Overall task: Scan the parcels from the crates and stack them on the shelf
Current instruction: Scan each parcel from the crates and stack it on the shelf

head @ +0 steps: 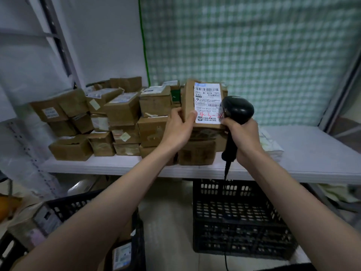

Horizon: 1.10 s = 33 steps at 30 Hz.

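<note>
Parcel (188, 102) in left hand (178, 128): matt brown corrugated cardboard, slightly scuffed; label (208, 105) smooth white paper, black print, red handwritten marks. Scanner (237, 110) in right hand (241, 135): black plastic, glossy on the head, cable (226, 169) black and smooth. Stacked parcels (123, 112): same dull cardboard, paper labels, patches of tape. Shelf (312, 153): smooth white board, matt. Crates (238, 218): black perforated plastic, low sheen. Backdrop (244, 45): green-and-white checked cloth, soft-looking.
</note>
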Motion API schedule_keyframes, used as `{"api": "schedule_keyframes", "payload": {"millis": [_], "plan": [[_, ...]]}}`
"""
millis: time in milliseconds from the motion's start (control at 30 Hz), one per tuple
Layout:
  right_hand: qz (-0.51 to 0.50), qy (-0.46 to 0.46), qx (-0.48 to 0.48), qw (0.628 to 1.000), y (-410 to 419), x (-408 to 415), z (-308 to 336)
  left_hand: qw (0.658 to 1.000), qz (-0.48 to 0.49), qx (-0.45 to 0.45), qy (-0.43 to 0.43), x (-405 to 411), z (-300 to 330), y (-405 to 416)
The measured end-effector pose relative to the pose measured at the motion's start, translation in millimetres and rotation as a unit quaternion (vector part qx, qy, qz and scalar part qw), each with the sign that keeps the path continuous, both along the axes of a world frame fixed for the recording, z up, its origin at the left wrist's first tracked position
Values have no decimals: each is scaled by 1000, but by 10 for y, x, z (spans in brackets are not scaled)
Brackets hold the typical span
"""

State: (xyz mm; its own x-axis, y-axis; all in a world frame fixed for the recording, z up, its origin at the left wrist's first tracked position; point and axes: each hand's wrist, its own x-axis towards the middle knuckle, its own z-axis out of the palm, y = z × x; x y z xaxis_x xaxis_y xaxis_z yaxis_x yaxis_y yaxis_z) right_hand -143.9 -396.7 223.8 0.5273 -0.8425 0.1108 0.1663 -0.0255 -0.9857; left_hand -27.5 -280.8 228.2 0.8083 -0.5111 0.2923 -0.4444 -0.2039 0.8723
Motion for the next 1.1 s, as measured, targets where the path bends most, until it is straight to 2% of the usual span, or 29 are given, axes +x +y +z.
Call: {"api": "schedule_keyframes", "payload": {"millis": [200, 400, 467, 567, 700, 833, 933, 1100], "plan": [[17, 36, 22, 999, -497, 612, 449, 996, 5, 74, -58, 396, 304, -419], [62, 60, 38, 996, -930, 1211, 716, 968, 66, 179, -163, 910, 501, -682], [77, 75, 45, 993, -967, 1338, 790, 949, 71, 231, -203, 964, 599, -749], [83, 109, 31, 990, -1038, 1523, 775, 899, 87, 338, -265, 1031, 659, -868], [106, 129, 47, 985, -1116, 1654, 699, 843, 118, 436, -291, 1114, 588, -966], [141, 131, 65, 979, -1114, 1629, 699, 823, 132, 462, -304, 1145, 560, -957], [122, 142, 43, 981, -1078, 1536, 691, 805, 133, 482, -319, 1108, 630, -842], [81, 125, 10, 989, -733, 1167, 562, 821, 128, 422, -363, 867, 660, -335]]}}
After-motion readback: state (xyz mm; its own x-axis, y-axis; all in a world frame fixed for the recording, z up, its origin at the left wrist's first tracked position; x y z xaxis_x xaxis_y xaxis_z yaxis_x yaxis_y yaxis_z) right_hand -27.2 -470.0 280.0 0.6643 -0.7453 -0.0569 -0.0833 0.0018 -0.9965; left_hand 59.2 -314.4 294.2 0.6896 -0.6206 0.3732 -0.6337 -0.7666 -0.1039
